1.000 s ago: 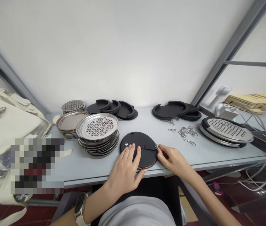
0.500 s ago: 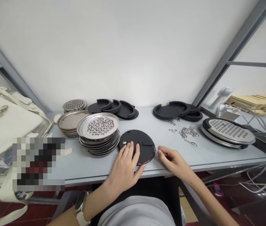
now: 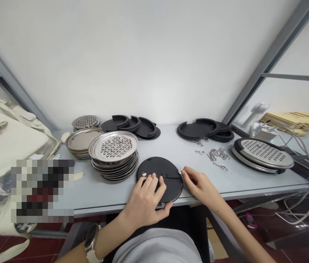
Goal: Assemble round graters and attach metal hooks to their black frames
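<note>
One black disc (image 3: 171, 187) is being held by the left hand (image 3: 144, 199), ideally flat, a clip (image 3: 180, 171) being pinched by the right hand (image 3: 199, 185).

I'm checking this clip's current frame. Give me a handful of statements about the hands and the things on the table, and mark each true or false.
1. The left hand rests on a black slotted disc. True.
2. The right hand lies flat on a stack of plates. False: its thumb and finger are at the disc's right edge, on a small metal clip.
3. Loose metal clips lie on the table to the right of the disc. True.
4. Both wrists are bare. False: a watch is on the left wrist.
5. The top grater plate on the stack just left of the disc lies teeth up. True.
</note>
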Available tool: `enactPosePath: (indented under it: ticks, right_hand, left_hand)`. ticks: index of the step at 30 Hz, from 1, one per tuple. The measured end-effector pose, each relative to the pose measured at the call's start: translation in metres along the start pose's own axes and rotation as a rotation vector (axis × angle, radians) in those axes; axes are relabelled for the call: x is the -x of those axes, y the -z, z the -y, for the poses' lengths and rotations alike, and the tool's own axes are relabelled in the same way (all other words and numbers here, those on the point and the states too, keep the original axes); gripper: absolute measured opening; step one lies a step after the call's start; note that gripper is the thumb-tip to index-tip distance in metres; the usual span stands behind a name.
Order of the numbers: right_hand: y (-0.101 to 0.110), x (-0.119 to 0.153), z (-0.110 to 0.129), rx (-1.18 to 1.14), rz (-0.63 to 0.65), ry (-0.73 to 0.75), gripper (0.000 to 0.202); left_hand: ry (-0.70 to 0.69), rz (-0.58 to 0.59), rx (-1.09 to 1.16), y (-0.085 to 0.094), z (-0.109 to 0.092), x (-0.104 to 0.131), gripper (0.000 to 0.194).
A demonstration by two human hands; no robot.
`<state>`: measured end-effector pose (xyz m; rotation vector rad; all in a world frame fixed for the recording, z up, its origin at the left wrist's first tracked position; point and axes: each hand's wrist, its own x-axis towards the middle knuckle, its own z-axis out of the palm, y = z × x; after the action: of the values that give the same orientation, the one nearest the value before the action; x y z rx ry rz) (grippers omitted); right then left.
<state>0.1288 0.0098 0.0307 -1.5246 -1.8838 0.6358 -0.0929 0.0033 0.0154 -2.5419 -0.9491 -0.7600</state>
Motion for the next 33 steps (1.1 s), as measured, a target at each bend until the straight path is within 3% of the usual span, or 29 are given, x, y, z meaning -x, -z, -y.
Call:
enactPosePath:
  ticks: [7, 13, 33]
  right_hand:
    - [0.0, -0.002, 0.008, 0.127, 0.019, -0.028, 0.034]
    - [0.003, -0.001, 0.01, 0.163, 0.051, -0.054, 0.034]
    - [-0.001, 0.0, 0.011, 0.293, 0.04, -0.021, 0.027]
  left_hand:
    - [0.027, 0.001, -0.012, -0.002, -0.001, 0.001, 0.066]
    - [0.013, 0.069, -0.077, 0.001, 0.0, -0.002, 0.064]
    - [0.01, 0.098, -0.061, 0.003, -0.001, -0.005, 0.065]
